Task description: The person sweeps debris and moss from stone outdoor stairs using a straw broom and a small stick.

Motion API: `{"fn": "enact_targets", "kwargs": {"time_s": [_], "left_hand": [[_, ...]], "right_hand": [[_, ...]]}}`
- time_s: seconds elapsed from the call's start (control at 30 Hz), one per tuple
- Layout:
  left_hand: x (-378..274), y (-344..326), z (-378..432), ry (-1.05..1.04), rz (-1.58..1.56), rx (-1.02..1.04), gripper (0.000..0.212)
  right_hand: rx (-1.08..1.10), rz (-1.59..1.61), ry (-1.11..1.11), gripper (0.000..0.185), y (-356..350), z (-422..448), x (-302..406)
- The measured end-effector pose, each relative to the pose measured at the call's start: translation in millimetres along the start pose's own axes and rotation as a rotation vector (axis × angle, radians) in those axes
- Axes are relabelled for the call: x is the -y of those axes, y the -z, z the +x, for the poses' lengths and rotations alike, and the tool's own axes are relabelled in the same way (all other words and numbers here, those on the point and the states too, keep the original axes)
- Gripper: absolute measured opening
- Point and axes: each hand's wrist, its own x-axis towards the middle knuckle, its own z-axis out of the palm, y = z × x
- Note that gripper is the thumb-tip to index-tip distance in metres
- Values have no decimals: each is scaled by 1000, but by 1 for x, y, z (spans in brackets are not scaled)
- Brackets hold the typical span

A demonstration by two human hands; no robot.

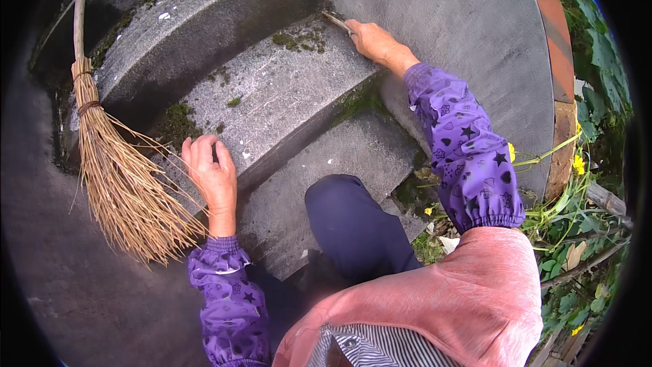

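Observation:
My right hand is closed around a thin scraper-like tool, whose far end touches the inner corner of a concrete step by the side wall. Its exact kind cannot be told. On the left end of the same step, my left hand rests with curled fingers beside a clump of dark moss; whether anything is between the fingers is hidden. A patch of moss lies on the step near the tool. The twig broom leans at the left, its bristles close to my left wrist.
A curved concrete wall borders the steps on the right, with orange bricks along its outer side. Leafy plants with yellow flowers and sticks stand beyond. A higher mossy step rises ahead; my knee is over a lower step.

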Motion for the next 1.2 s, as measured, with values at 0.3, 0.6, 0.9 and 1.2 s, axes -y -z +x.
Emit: {"fn": "enact_targets", "kwargs": {"time_s": [0.3,0.6,0.9,1.2], "left_hand": [[3,1,-1,-22,13,-15,11],[-2,-12,0,-29,-13,-19,13],[-1,-12,-3,-33,15,-31,13],[2,-12,-2,-28,41,-20,11]], "right_hand": [[246,-22,32,26,-8,-17,76],[51,-67,-97,23,-16,8,20],[118,10,-277,23,11,-35,2],[-70,6,-191,22,8,-57,-14]]}}
